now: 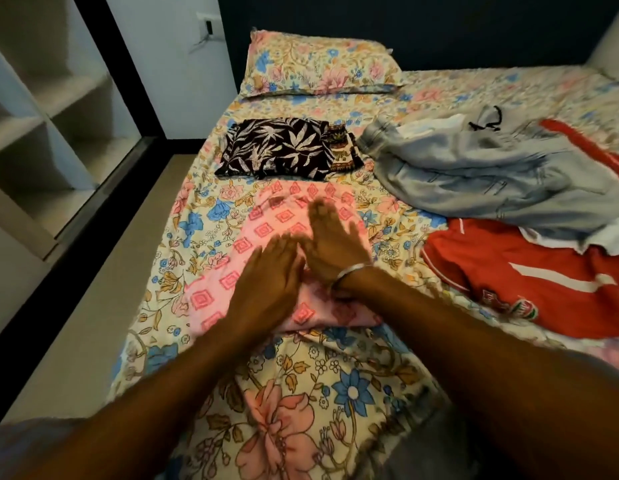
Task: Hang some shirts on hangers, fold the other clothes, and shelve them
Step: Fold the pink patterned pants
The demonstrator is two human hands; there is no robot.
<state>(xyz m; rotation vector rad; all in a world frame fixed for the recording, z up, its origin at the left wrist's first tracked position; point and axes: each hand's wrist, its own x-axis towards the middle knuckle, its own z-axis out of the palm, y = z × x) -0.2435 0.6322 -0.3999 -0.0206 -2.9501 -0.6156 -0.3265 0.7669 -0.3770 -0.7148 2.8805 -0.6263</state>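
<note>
A pink garment with red diamond prints (266,223) lies spread on the floral bed sheet (204,216) in the middle of the bed. My left hand (270,289) lies flat on it with straight fingers. Beside it my right hand (332,240), a bangle at the wrist, also presses flat on the pink cloth, fingers pointing away; it is blurred. Behind the pink garment sits a folded dark leaf-print garment (276,147) on top of another folded patterned piece (342,150).
At the right lie pale denim jeans (474,174) heaped over grey and white clothes, and a red jersey (529,282). A floral pillow (315,67) rests at the head. White open shelves (41,109) stand at the left across a strip of floor.
</note>
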